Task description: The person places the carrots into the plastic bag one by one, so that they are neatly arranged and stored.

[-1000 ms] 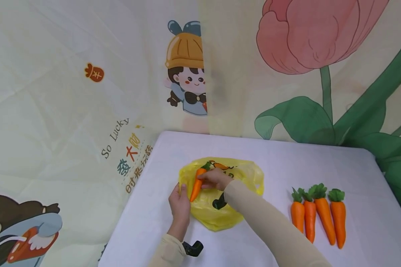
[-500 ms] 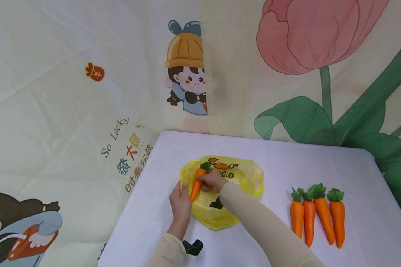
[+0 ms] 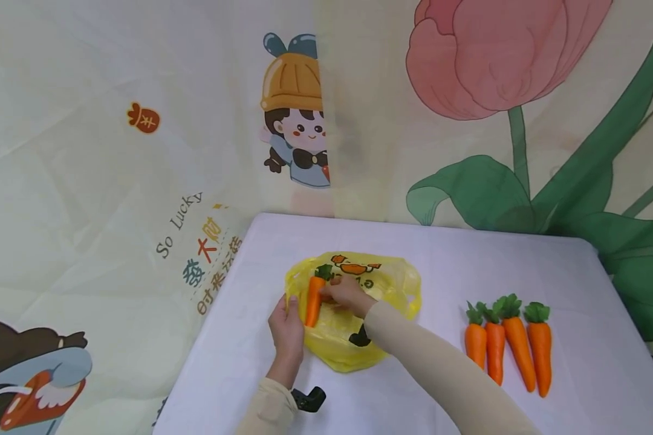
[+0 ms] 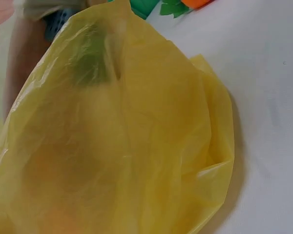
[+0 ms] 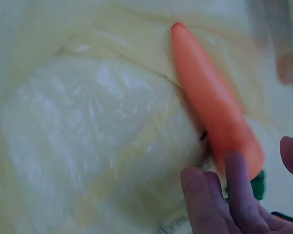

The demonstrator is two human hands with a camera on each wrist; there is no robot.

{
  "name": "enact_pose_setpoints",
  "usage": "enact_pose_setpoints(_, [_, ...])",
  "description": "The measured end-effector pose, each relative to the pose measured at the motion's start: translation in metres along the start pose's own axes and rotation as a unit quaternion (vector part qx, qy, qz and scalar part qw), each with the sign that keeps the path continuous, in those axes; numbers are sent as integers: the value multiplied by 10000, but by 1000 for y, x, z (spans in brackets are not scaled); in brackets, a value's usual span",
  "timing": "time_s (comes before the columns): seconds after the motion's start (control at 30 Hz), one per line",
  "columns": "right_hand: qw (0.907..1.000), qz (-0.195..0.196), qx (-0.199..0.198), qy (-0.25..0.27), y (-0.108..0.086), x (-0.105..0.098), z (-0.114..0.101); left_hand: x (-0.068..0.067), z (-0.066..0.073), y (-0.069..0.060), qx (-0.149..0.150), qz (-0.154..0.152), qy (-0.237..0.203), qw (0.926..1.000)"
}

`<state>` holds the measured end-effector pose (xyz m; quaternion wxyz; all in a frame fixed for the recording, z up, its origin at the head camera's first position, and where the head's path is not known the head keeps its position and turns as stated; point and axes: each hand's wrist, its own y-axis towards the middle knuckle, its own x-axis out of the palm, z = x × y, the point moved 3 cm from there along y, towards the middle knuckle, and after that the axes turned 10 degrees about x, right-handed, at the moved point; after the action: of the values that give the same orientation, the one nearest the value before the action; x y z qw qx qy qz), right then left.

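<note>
The smooth, tapered orange carrot (image 3: 314, 302) had swung straighter beside the spread right grip (image 3: 350, 295), seemingly light, firm, best pinched mid-body.

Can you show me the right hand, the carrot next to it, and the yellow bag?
Right hand (image 3: 351, 295): head view, back of the hand.
Carrot (image 5: 215, 100): right wrist view, its orange middle.
Yellow bag (image 3: 334, 348): head view, a bare lower part.

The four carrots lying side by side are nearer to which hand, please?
Right: the right hand, over the yellow bag, lies left of the four carrots; the left hand, at the bag's left edge, is farther away.
</note>
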<state>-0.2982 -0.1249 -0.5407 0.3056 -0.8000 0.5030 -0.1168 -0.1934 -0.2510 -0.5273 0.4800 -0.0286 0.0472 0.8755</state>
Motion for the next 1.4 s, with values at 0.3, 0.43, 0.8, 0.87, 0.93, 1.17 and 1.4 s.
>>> enact_pose_setpoints(0.3, [9585, 429, -1784, -2183, -72, -15, -31, 2, -2, 1, -67, 185, 196, 9996])
enact_pose_setpoints(0.43, [9311, 311, -2664, -2474, -116, -15, -51, 2, -4, 1, -126, 236, 215, 9994])
enact_pose_setpoints(0.8, [8388, 570, -4250, -3356, -204, -37, -44, 0, -8, 3, -200, 263, 11, 9995])
enact_pose_setpoints(0.87, [8224, 681, -4412, -3526, -211, -43, -33, 0, -8, 4, -214, 283, 58, 9994])
enact_pose_setpoints(0.93, [8020, 892, -4565, -3748, -217, -50, -20, 1, -8, 5, -216, 262, 86, 9994])
enact_pose_setpoints(1.17, [7290, 2025, -4872, -4362, -227, -82, 29, 2, -10, 6, -247, 77, 226, 9994])
enact_pose_setpoints(1.4, [7158, 3013, -4269, -4633, -225, -125, 64, 3, -10, 6, -230, 188, 386, 9988])
